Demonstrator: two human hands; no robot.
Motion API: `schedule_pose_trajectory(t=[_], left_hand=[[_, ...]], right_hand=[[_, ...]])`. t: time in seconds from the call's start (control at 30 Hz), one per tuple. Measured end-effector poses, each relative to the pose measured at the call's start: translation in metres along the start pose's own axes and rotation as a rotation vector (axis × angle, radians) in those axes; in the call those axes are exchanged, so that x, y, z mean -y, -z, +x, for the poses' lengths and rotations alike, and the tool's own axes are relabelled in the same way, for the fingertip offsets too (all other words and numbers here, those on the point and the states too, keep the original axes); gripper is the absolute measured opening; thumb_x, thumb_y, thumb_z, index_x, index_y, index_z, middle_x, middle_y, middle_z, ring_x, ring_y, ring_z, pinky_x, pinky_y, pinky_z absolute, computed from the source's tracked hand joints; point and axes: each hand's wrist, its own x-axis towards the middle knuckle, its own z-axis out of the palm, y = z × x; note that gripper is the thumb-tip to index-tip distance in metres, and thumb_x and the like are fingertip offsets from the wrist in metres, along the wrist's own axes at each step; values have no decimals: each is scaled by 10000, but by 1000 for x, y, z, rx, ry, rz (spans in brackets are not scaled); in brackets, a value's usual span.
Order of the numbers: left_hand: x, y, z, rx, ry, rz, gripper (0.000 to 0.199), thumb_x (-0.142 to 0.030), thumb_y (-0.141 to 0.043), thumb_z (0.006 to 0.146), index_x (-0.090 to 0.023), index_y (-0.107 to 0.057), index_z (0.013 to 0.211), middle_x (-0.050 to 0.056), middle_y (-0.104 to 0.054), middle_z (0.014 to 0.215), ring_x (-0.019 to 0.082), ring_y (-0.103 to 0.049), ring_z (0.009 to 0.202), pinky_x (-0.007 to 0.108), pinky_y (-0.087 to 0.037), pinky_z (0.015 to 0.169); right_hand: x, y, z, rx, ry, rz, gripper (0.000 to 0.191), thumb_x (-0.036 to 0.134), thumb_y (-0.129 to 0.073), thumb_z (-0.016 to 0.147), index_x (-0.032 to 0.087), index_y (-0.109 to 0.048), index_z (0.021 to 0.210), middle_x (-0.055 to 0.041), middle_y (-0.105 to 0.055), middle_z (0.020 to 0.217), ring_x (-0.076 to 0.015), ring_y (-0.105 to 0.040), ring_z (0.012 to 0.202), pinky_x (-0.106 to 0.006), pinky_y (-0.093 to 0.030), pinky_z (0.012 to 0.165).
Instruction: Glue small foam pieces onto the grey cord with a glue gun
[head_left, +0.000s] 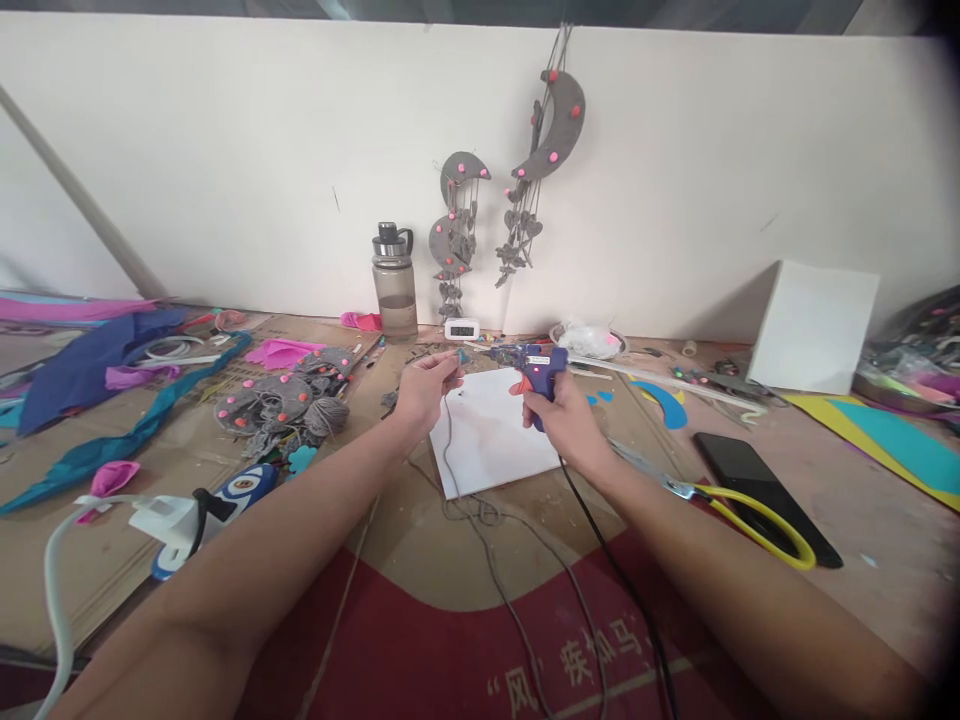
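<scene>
Red-printed cardboard [420, 655] spreads nearest me along the bottom of the frame, crossed by grey cord [487, 548] and a black cable [615, 563]. At the centre, my left hand [429, 390] pinches a tiny teal piece [463, 356] in its fingertips, while my right hand [561, 408] grips a blue-purple glue gun [553, 366] whose nozzle points left toward it, near the far edge of a white board [502, 440]. Yellow-handled scissors [780, 528] and a black phone [750, 470] lie right of centre on the worktop [885, 600], and grey moon hangings [568, 125] dangle at upper centre.
</scene>
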Motion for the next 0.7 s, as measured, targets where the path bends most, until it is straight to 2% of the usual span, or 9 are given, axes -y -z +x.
schedule_pose_trajectory(t=[0.1, 0.2, 0.33, 0.43, 0.5, 0.57, 0.63, 0.7], left_hand=[[0, -1, 0, -12, -20, 16, 221, -216, -790, 582, -113, -667, 734, -3, -599, 627, 84, -560, 570, 240, -453, 592], [1, -3, -3, 16, -42, 40, 230, -233, -790, 573, -118, -669, 731, -8, -600, 635, 76, -549, 566, 234, -448, 589], [2, -7, -8, 51, -70, 105, 246, -270, -783, 578, -127, -681, 752, -7, -606, 653, 76, -542, 573, 228, -438, 569], [4, -9, -11, 78, -121, 178, 252, -307, -772, 607, -135, -690, 772, 2, -624, 686, 83, -549, 594, 227, -441, 566], [4, -10, -13, 103, -170, 247, 248, -330, -756, 637, -141, -696, 787, 7, -636, 694, 89, -550, 596, 227, -438, 557], [4, -10, -16, 131, -234, 364, 237, -348, -729, 676, -148, -706, 803, 11, -645, 680, 95, -543, 580, 230, -433, 547], [3, -11, -19, 148, -336, 519, 214, -351, -696, 718, -158, -714, 809, 17, -661, 683, 105, -546, 580, 238, -440, 557], [1, -11, -23, 148, -487, 674, 173, -329, -665, 755, -172, -716, 807, 26, -686, 725, 117, -562, 606, 251, -454, 587]], right_hand=[[-3, 14, 14, 68, -197, -293, 111, 249, -509, 761, 173, -549, 830, -33, -634, 712, -135, -581, 600, -244, -397, 548], [-7, 24, 23, 176, -283, -606, 173, 320, -506, 795, 176, -575, 731, -66, -670, 746, -158, -595, 625, -259, -369, 547], [-7, 28, 21, 168, -211, -881, 322, 428, -463, 863, 167, -612, 747, -139, -689, 828, -230, -638, 762, -294, -386, 613], [-6, 27, 16, 141, -130, -981, 324, 445, -499, 864, 160, -628, 779, -169, -682, 851, -261, -641, 817, -321, -401, 669], [-6, 25, 14, 82, -82, -966, 247, 398, -542, 848, 165, -615, 807, -157, -676, 842, -256, -634, 813, -329, -406, 693], [-6, 20, 13, -20, 25, -832, 146, 326, -548, 841, 183, -578, 853, -118, -663, 839, -231, -619, 804, -330, -409, 719], [-3, 12, 11, -58, 98, -514, 94, 296, -533, 838, 210, -516, 871, -64, -644, 818, -195, -603, 770, -326, -417, 731], [3, 1, 7, -3, 26, -74, 143, 321, -556, 810, 230, -453, 850, -20, -629, 800, -170, -601, 754, -322, -432, 737]])
